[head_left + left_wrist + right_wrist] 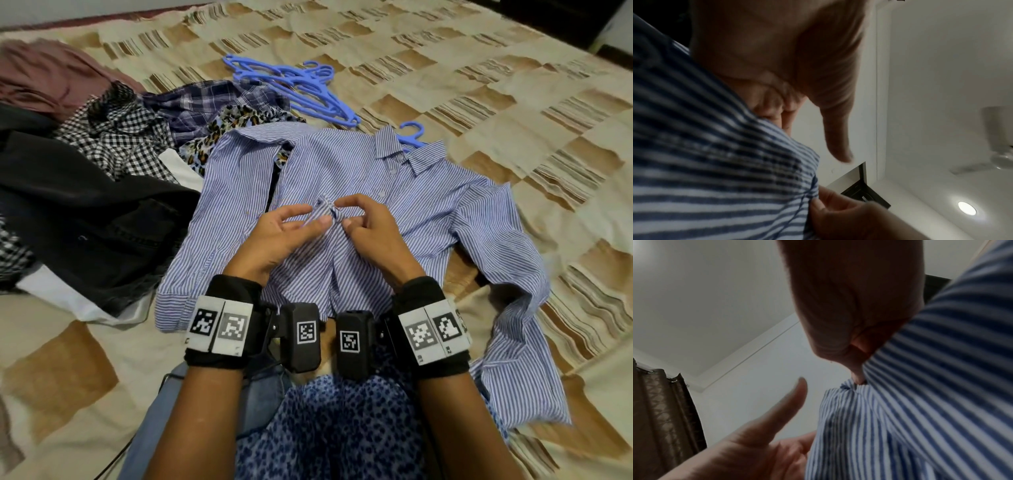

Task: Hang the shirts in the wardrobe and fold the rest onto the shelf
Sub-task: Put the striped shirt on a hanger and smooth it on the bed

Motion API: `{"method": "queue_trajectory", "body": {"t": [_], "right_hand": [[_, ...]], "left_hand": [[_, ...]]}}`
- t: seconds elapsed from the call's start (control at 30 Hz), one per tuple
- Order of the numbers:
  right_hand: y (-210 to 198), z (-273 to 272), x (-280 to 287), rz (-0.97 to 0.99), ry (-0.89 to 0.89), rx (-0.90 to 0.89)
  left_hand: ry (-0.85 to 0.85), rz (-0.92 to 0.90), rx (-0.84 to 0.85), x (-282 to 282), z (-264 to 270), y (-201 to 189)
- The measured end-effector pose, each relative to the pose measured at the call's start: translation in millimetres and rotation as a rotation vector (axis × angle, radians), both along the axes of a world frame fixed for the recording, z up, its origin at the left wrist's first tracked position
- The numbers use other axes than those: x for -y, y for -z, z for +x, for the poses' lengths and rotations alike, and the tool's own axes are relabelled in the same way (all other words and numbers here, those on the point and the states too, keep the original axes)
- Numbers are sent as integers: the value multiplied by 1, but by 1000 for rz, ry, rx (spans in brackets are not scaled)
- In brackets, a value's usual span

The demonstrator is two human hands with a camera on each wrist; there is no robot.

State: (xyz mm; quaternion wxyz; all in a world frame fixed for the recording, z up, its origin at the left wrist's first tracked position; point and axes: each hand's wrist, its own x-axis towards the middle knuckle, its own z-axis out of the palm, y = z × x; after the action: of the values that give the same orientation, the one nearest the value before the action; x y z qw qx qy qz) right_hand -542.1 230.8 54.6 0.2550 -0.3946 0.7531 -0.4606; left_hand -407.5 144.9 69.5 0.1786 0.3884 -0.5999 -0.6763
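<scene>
Both the left hand (277, 236) and right hand (368, 226) are pinching the blue-and-white striped cotton shirt (428, 205) at its placket below the collar (407, 150); buttoning probably goes best keeping both edges aligned and taut.

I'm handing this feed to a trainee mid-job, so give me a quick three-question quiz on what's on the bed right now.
1. True or false: a hanger already sits inside the striped shirt.
2. What do the left hand and right hand pinch between them? A) the collar B) the front placket C) a cuff
3. Fill in: the spare blue hangers lie ___ the shirt's collar, on the bedspread.

Key: 1 true, its hook pokes out of the collar; 2 B; 3 beyond.
</scene>
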Motion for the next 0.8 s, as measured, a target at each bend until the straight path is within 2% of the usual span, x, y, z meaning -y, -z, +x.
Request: {"method": "queue_trajectory", "body": {"t": [0.13,0.27,0.33,0.43,0.47,0.53,0.63,0.8], "right_hand": [[-3,2,0,-43,-22,70],[-1,2,-2,-111,51,155],[-4,-3,-5,-60,62,105],[-9,-3,-8,175,-74,-106],[-8,-2,-8,201,-102,-161],[-5,-3,-6,154,-43,-188],[-7,-10,-6,44,83,-39],[-4,-12,-6,2,122,69]], "left_hand": [[69,-206,161,-4,-4,7],[-20,-279,119,-2,-4,9],[-125,-326,100,3,-2,12],[-243,-363,80,7,-1,13],[-261,-392,82,7,-1,13],[-294,-443,95,7,-2,14],[-290,-500,113,7,-2,15],[-243,-477,115,7,-1,14]]}}
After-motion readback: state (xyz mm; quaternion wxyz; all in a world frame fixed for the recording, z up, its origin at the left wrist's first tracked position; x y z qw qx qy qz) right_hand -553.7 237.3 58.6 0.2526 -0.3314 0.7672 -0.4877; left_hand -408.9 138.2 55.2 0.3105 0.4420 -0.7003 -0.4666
